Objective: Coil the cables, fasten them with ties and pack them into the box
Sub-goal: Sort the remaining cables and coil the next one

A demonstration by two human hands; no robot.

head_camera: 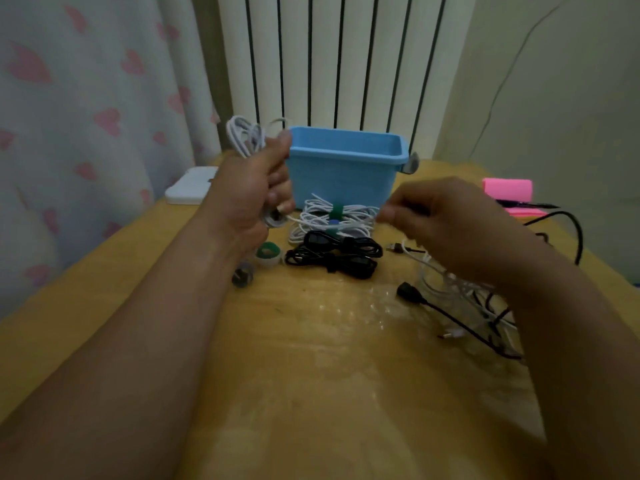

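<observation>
Gripping a coiled white cable beside the blue box, the left hand faces the right hand, whose curled fingers' hold is unclear.

Wooden table, blue box, tied white bundle, black bundle, loose cables, green tie roll

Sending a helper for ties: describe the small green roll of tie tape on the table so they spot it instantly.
Find the light blue plastic box at the back of the yellow wooden table. In front lie coiled black cables; the small green roll sits just left of them. Unlike the grey roll beside it, it is green inside a white rim.
</observation>
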